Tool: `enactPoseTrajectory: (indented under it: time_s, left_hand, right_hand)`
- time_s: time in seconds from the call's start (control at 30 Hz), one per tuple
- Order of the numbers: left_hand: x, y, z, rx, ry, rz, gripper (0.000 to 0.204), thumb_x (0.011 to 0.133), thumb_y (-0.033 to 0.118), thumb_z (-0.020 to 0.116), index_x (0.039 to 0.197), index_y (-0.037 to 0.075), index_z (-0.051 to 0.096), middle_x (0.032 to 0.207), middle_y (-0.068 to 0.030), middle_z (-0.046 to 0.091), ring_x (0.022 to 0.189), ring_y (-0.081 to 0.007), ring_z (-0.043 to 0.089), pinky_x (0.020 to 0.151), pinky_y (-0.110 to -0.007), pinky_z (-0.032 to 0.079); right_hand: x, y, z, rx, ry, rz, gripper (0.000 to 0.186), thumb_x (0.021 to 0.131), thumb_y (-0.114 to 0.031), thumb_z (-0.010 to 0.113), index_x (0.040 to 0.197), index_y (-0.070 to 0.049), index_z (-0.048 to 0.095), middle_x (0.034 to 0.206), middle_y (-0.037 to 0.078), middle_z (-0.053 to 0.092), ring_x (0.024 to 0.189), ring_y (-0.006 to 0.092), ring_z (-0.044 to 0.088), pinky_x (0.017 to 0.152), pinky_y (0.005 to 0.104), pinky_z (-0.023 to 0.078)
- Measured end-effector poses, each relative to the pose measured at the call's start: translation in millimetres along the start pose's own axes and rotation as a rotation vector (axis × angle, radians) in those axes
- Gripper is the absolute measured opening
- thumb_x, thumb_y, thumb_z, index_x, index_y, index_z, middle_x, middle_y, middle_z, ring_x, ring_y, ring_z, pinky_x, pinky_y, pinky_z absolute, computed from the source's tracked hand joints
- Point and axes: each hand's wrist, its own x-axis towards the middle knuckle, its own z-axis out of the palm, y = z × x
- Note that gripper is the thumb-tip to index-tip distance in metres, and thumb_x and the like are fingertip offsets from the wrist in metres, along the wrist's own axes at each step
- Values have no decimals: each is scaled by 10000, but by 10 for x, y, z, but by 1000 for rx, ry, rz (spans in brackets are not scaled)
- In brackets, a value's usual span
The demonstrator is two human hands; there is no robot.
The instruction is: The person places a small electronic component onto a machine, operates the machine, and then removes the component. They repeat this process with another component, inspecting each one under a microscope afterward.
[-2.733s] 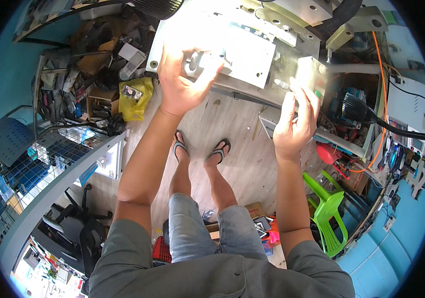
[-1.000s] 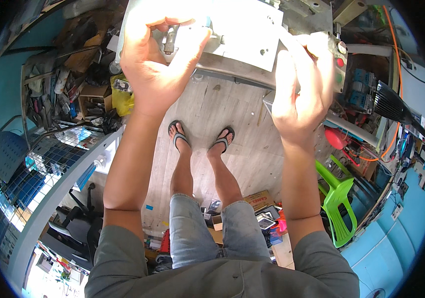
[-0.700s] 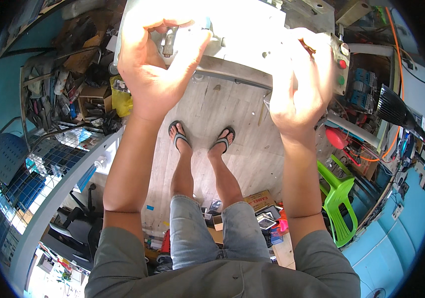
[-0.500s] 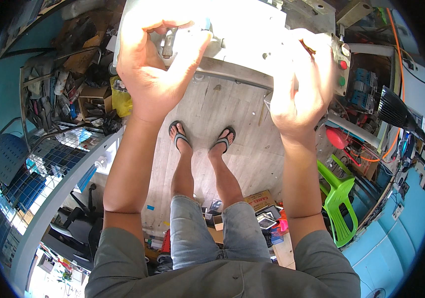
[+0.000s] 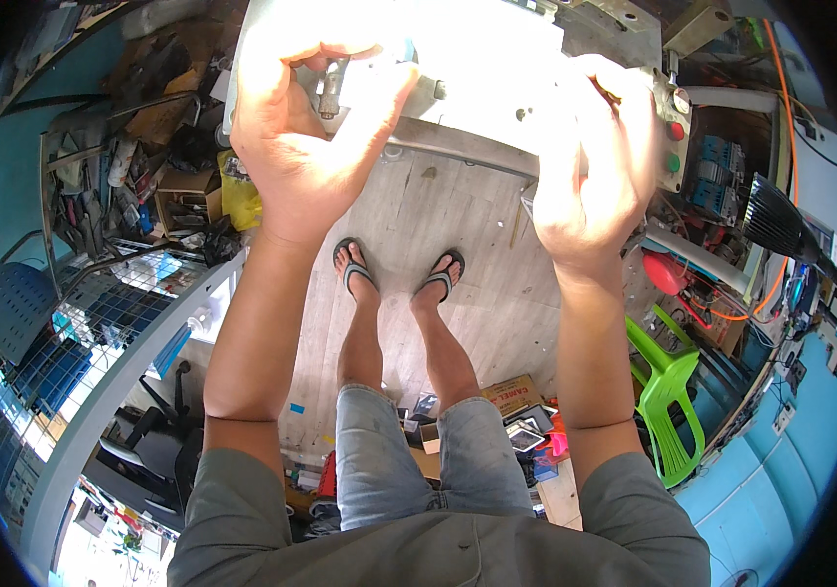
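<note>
Grained floor (image 5: 458, 196), flat plate (image 5: 492, 73) — curled left hand (image 5: 301, 157)

Honestly can't tell what the left hand (image 5: 301, 161) or right hand (image 5: 599, 186) touches, crazy glare; machine (image 5: 614, 44) cuts off up top.

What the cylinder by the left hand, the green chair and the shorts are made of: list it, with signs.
Cylinder: probably metal, dull grey, with a faint sheen; glare hides finer detail.
Green chair: likely moulded plastic, smooth, judging by its even bright colour and slotted panel.
Shorts: apparently denim, matte and faded, judging by mottled pale blue and visible seams.
</note>
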Motion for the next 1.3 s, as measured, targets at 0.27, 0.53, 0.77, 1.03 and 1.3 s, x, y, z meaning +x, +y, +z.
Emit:
enactPoseTrajectory:
  time_s: [0.27,0.53,0.77,1.03,1.3]
  left_hand:
    - [2,9,-18,29,-14,6,478,829,-162,813,1231,12,620,1187,-88,654,1139,-177,636,1051,-335,520]
    - [5,4,-2,-9,9,-2,465,827,-161,813,1220,-6,619,1167,-80,634,1114,-171,624,1026,-324,510]
    - [35,10,1,16,-9,40,448,829,-149,826,1203,-13,619,1150,-76,624,1076,-161,614,983,-301,502]
    - [2,4,-12,59,-12,-5,462,826,-143,838,1204,-7,609,1157,-86,635,1092,-167,615,1007,-311,506]
    - [31,6,-8,-12,-7,44,452,831,-147,825,1216,-25,620,1156,-82,633,1104,-165,610,1011,-312,500]
  right_hand:
    - [18,2,-21,-28,-9,-19,315,857,27,661,1160,43,747,1159,170,657,1009,298,657,882,384,545]
    - [24,-38,7,19,6,-14,244,903,53,613,1126,93,703,1143,209,676,985,327,665,903,399,536]
    - [-11,-14,-2,26,-14,17,378,836,46,658,1201,40,754,1192,178,629,1017,297,678,899,387,569]
    - [-17,-29,-15,-8,-35,14,382,836,55,661,1206,34,753,1200,176,628,1026,296,683,900,376,573]
    - [5,-26,-7,-9,-18,-11,367,830,60,666,1186,42,752,1186,181,638,1020,297,681,896,379,572]
